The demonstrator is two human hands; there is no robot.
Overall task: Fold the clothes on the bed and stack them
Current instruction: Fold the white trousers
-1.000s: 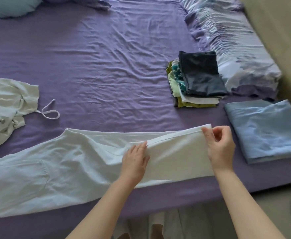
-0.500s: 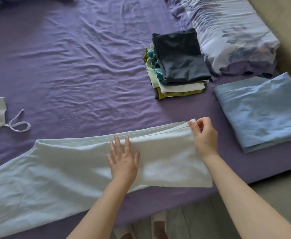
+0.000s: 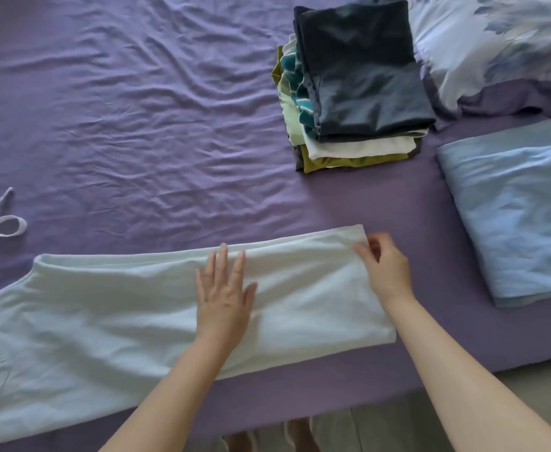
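left hand (image 3: 223, 301) flat on white garment (image 3: 111, 308), right hand (image 3: 385, 267) pinching

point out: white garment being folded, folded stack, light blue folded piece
white garment (image 3: 104, 321), head view, flat middle of the cloth.
folded stack (image 3: 362, 76), head view, dark top piece.
light blue folded piece (image 3: 522, 216), head view, its top face.

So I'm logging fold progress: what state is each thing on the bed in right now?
White trousers: lying flat, partly folded lengthwise.
Left hand: flat, pressing the trousers.
Right hand: fingers pinching the trousers' end.
Clothes stack: folded, piled, dark garment on top.
Blue cloth: folded, apart from the stack.
Purple sheet: wrinkled.
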